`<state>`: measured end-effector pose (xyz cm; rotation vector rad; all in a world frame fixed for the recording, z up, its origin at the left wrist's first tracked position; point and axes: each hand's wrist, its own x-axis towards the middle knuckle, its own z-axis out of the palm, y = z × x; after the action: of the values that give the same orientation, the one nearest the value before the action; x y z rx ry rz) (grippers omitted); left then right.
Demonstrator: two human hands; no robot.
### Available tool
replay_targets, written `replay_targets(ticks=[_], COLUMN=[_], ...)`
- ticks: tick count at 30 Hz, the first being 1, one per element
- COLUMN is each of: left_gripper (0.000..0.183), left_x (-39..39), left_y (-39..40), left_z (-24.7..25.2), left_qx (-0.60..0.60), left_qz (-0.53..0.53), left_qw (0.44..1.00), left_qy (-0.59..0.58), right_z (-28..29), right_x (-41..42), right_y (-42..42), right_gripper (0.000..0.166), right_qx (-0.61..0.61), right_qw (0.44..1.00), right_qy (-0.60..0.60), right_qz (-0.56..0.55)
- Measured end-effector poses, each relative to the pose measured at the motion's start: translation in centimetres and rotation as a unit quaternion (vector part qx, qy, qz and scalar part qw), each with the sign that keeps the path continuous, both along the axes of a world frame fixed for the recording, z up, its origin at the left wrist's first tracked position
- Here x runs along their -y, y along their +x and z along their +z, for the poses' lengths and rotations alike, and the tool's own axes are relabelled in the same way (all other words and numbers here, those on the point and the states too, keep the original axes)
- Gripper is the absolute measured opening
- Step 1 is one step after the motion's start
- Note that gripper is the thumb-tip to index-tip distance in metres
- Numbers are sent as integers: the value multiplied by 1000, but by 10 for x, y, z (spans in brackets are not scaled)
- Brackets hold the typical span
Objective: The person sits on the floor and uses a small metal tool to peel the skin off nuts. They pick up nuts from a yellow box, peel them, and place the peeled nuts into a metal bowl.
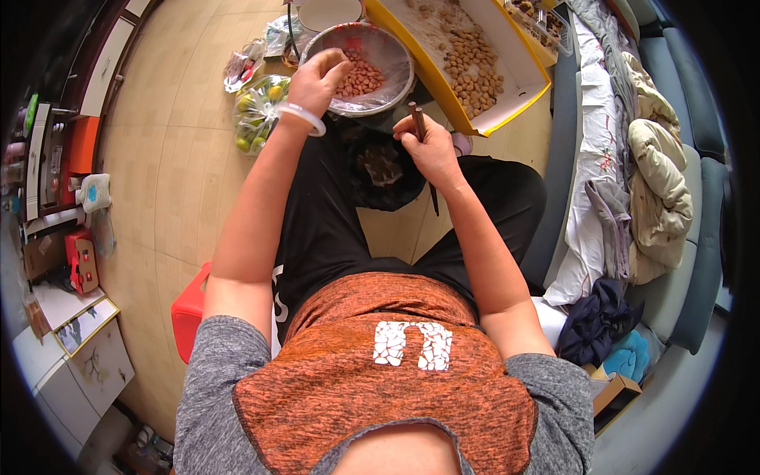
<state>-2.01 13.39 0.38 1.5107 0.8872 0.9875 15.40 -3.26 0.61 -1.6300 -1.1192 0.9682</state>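
My left hand (321,76), with a pale bangle (301,117) at its wrist, is over the near left rim of a plastic-lined bowl (399,62). Its fingers are bent; whether they hold anything cannot be told. Reddish-pink kernels (361,76) lie in the bowl. My right hand (428,145) grips a pair of dark chopsticks (417,119), their tops sticking up and their lower ends pointing towards my lap. Below and between the hands stands a container with a black liner (380,199) holding brown scraps (379,164). A yellow-edged box (427,71) holds tan shelled or unshelled nuts (473,65).
A clear bag of green and yellow fruit (256,113) sits on the tiled floor, left of the bowl. Clear plastic boxes (549,29) stand beyond the yellow-edged box. A sofa with bedding (659,178) is at the right, a red plastic stool (189,312) at my left.
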Motion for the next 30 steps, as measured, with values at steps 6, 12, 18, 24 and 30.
replay_targets(ticks=[6, 12, 18, 24, 30], left_gripper=[8, 16, 18, 17, 17], left_x=[-36, -38, -40, -44, -48], left_y=[21, 46, 49, 50, 46], left_z=[-20, -37, -33, -43, -47], left_qx=[-400, -597, -597, -609, -597], left_qz=[-37, -124, -138, -145, -171], left_qw=[878, 753, 759, 750, 751], left_qy=[261, 246, 220, 214, 225], right_z=[-1, -9, -15, -18, -6], right_x=[13, 22, 27, 31, 30], right_y=[-2, 8, 11, 10, 9], right_gripper=[13, 13, 13, 13, 14], right_qx=[-8, -20, -27, -22, -33], right_qw=[999, 999, 998, 998, 996], right_qy=[-36, -49, -51, -53, -78], right_qz=[4, -5, -6, 0, -18])
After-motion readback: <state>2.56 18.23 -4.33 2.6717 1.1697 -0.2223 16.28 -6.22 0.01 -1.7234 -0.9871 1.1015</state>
